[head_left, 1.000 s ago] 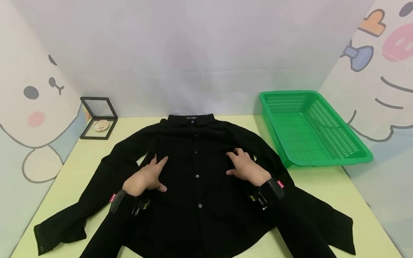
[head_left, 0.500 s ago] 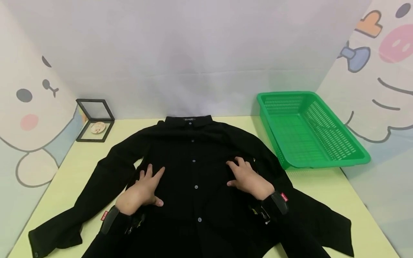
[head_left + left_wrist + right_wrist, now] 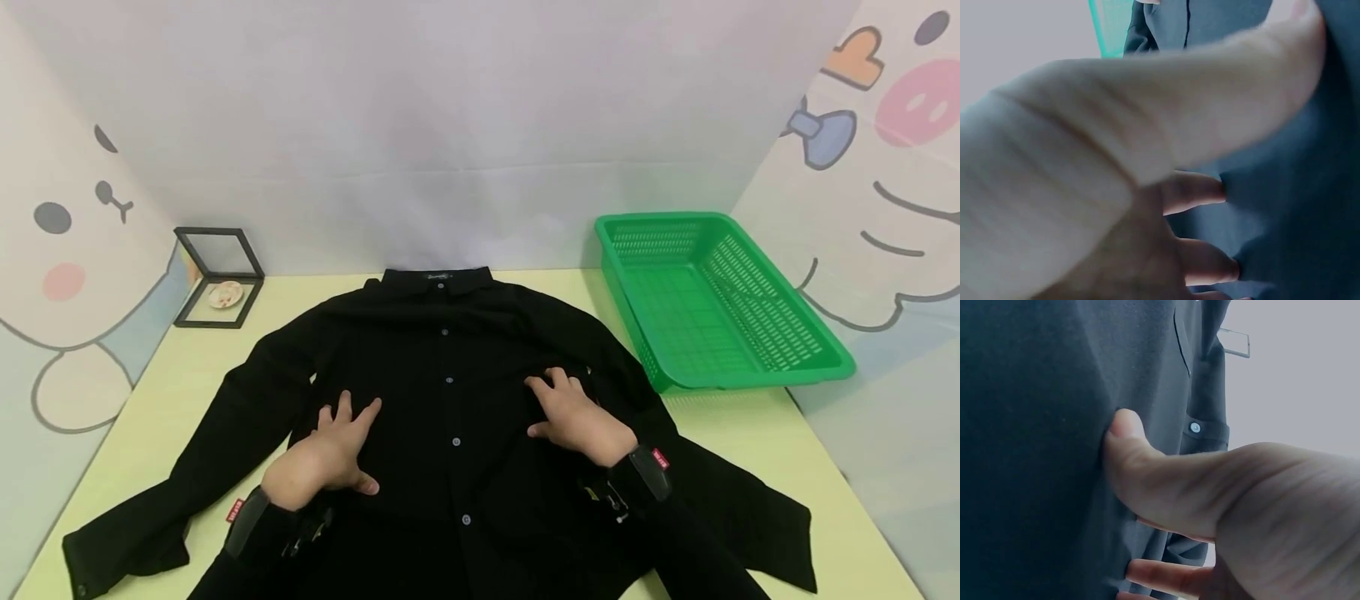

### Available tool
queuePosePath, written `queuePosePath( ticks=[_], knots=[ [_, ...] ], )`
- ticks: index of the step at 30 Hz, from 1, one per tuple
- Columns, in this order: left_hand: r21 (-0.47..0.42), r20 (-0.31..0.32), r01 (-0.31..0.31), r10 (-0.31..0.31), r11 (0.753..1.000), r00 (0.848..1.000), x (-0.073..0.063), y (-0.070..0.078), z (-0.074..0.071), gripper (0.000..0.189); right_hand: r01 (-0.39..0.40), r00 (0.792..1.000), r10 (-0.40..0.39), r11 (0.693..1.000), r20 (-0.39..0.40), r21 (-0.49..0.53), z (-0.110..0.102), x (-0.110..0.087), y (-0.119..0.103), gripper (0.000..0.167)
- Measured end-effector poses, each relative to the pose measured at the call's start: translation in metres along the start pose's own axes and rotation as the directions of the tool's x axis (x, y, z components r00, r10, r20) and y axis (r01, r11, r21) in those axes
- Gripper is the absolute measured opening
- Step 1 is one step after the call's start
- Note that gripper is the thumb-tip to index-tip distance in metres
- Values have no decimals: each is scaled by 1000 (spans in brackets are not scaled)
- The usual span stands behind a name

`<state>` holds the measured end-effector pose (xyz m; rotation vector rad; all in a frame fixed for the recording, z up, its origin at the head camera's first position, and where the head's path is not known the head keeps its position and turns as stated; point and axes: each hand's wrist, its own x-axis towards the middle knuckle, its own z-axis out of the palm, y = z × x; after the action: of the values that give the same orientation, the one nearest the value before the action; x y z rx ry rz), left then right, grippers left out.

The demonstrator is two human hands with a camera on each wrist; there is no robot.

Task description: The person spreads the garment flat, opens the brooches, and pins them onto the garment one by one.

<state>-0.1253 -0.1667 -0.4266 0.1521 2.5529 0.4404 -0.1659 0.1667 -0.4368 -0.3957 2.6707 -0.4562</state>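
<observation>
A black button-up shirt [image 3: 405, 350] lies front side up, collar toward the back wall and both sleeves spread outward. On its left half my left hand [image 3: 322, 458] rests with fingers spread and thumb pointing inward. Opposite, my right hand [image 3: 581, 417] touches the chest part with its fingers spread. In the left wrist view, the fingertips [image 3: 1225, 269] of that hand meet the dark cloth. The right wrist view has the right thumb [image 3: 1125, 428] against the fabric. Neither hand grips a fold. The shirt's hem is out of view at the bottom.
A green plastic basket [image 3: 637, 292] stands at the back right, near the right sleeve. A black-framed case [image 3: 243, 312] with a small round pale item [image 3: 226, 294] sits at the back left. White cloth walls [image 3: 465, 167] border the pale yellow table [image 3: 810, 450].
My left hand has slid toward me and slightly left across the shirt, and the buttons sit lower in view. The gap by the left armpit has narrowed. The right hand has barely moved.
</observation>
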Motion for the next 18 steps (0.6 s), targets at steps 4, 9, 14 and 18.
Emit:
queuePosePath(
  ticks=[4, 9, 14, 18],
  knots=[
    [11, 0, 2, -2, 1000, 1000, 1, 2, -3, 108, 3, 1000, -3, 999, 0, -35, -1, -3, -6, 67],
    [4, -3, -8, 8, 1000, 1000, 3, 3, -5, 107, -3, 1000, 8, 989, 29, -150, 6, -14, -25, 61],
    [-24, 16, -37, 38, 999, 999, 7, -8, -11, 110, 10, 998, 4, 973, 58, -232, 12, -18, -38, 66],
    [-29, 26, -55, 55, 998, 998, 9, -15, -15, 112, 29, 994, -10, 983, 109, -179, 2, -19, -33, 66]
  ],
)
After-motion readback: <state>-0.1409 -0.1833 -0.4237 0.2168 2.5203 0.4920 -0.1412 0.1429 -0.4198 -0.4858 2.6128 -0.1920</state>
